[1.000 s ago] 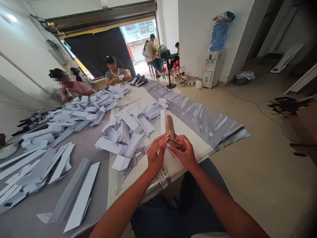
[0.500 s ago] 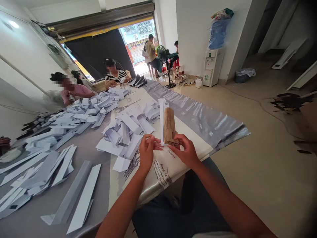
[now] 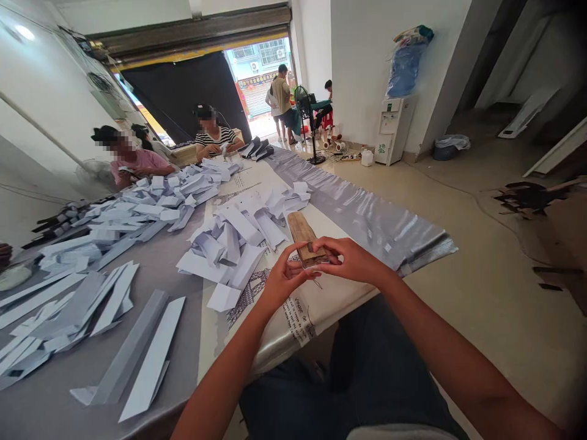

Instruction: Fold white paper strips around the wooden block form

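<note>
A worn wooden block lies tilted at the near right part of the table, with its near end between my hands. My left hand is closed at the block's near left corner, thumb and fingers pinching at the edge. From the right, my right hand grips the same end, its fingers on top and its thumb below. A thin pale edge shows under the block's near end; most of it is hidden. Just left of the block is a heap of folded white paper pieces.
Long paper strips lie at the left on the grey table cover. A larger paper pile runs toward two seated co-workers. A standing fan and a water dispenser are beyond the table.
The block has tipped lower and turned to the left. My left hand has moved in from beside it and closed on its near end. The white strip beside the block no longer shows there.
</note>
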Available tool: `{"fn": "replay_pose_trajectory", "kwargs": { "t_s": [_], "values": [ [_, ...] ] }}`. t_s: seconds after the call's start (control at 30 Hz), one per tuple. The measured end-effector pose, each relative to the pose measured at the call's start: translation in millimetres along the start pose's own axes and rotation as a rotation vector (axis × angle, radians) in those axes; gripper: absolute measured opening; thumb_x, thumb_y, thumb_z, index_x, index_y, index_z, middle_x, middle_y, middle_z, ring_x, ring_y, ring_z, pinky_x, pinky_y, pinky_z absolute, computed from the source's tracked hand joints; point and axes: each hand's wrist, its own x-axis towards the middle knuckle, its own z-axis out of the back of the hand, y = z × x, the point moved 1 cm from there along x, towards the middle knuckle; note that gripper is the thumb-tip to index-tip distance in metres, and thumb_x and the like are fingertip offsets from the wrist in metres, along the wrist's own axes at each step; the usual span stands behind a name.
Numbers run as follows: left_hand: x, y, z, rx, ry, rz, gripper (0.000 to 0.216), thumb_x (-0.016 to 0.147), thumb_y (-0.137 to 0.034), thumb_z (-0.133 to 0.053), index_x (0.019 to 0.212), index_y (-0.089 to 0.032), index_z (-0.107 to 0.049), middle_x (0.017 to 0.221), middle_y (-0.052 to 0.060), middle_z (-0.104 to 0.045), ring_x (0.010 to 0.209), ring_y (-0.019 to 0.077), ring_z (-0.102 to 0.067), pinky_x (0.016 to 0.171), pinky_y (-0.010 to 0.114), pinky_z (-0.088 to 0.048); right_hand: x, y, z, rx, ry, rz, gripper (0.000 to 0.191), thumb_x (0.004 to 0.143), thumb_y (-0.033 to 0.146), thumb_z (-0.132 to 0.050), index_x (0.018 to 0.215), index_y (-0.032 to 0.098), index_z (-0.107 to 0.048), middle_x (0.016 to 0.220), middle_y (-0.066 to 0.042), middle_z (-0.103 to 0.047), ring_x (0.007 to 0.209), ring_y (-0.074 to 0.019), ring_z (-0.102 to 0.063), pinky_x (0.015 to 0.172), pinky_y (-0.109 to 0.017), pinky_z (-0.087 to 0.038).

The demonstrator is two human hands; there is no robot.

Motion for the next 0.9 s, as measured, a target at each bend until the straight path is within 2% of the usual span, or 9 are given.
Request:
{"fn": "replay_pose_trajectory", "kwargs": {
  "t_s": [0.1,0.17,0.23,0.33,0.4,0.5,0.63,0.77,0.9],
  "values": [
    [2,3,0,-0.021,-0.103,-0.07,0.06,0.075,-0.03,-0.07,0.127,-0.023,-0.042,0.093,0.006,-0.071,0.085,0.0211,-0.069,0.081,0.039,-0.056,-1,3,-1,0.081,0.002,0.064,0.037,0.077,0.032,-0.066,0.112,0.024,-0.055,0.062,0.008,-0.042,0.054,-0.0085,-0.043,0.06,-0.022,-0.04],
    [2,4,0,-0.01,-0.163,-0.106,0.06,0.074,-0.032,-0.07,0.127,-0.023,-0.042,0.094,0.006,-0.071,0.084,0.0203,-0.069,0.079,0.037,-0.057,-3,3,-6,0.175,-0.053,0.111,0.048,0.077,0.031,-0.066,0.122,0.026,-0.049,0.07,0.006,-0.045,0.059,-0.009,-0.046,0.066,-0.024,-0.045],
    [1,5,0,0.014,-0.2,-0.127,0.062,0.073,-0.033,-0.071,0.127,-0.022,-0.043,0.089,0.006,-0.071,0.079,0.0198,-0.07,0.077,0.036,-0.057,-6,1,-15,0.229,-0.195,0.159,0.05,0.076,0.03,-0.068,0.121,0.027,-0.048,0.078,0.004,-0.047,0.063,-0.0093,-0.049,0.068,-0.026,-0.048],
    [-1,4,-3,0.043,-0.254,-0.156,0.062,0.071,-0.035,-0.073,0.126,-0.022,-0.045,0.077,0.003,-0.07,0.075,0.0202,-0.07,0.075,0.035,-0.058,-11,1,-32,0.201,-0.5,0.206,0.037,0.072,0.025,-0.072,0.105,0.025,-0.054,0.089,0.0,-0.051,0.072,-0.0118,-0.054,0.067,-0.027,-0.051],
    [-3,2,-6,0.05,-0.299,-0.183,0.061,0.072,-0.034,-0.073,0.125,-0.022,-0.046,0.072,0.001,-0.069,0.075,0.0204,-0.07,0.075,0.035,-0.058,-14,3,-45,0.156,-0.642,0.189,0.026,0.076,0.02,-0.068,0.101,0.024,-0.058,0.094,-0.003,-0.055,0.082,-0.015,-0.057,0.069,-0.029,-0.052],
    [-6,-1,-11,0.063,-0.351,-0.219,0.056,0.071,-0.032,-0.073,0.121,-0.021,-0.048,0.066,-0.002,-0.066,0.077,0.0196,-0.07,0.077,0.034,-0.058,-15,8,-61,0.166,-0.805,0.124,0.018,0.082,0.017,-0.061,0.098,0.025,-0.064,0.091,-0.004,-0.06,0.083,-0.0161,-0.059,0.07,-0.031,-0.052],
    [-8,-2,-15,0.057,-0.41,-0.235,0.055,0.072,-0.031,-0.073,0.119,-0.021,-0.049,0.074,-0.001,-0.069,0.079,0.018,-0.069,0.079,0.034,-0.058,-13,15,-75,0.167,-0.99,0.087,0.012,0.083,0.016,-0.06,0.085,0.024,-0.067,0.078,-0.002,-0.062,0.075,-0.0167,-0.059,0.069,-0.033,-0.051],
    [-7,2,-15,0.001,-0.456,-0.252,0.057,0.073,-0.032,-0.072,0.123,-0.022,-0.046,0.081,0.0,-0.071,0.083,0.0184,-0.069,0.083,0.037,-0.057,-7,18,-81,0.137,-1.072,0.057,0.007,0.082,0.019,-0.061,0.077,0.024,-0.063,0.073,-0.002,-0.059,0.072,-0.0165,-0.057,0.067,-0.033,-0.05],
    [-6,4,-11,-0.036,-0.456,-0.276,0.059,0.073,-0.03,-0.071,0.125,-0.023,-0.044,0.084,0.001,-0.072,0.083,0.0181,-0.069,0.086,0.04,-0.056,1,16,-81,0.21,-0.999,0.042,0.003,0.083,0.022,-0.06,0.083,0.023,-0.062,0.08,-0.002,-0.056,0.078,-0.0157,-0.056,0.068,-0.031,-0.05]
  ]
}}
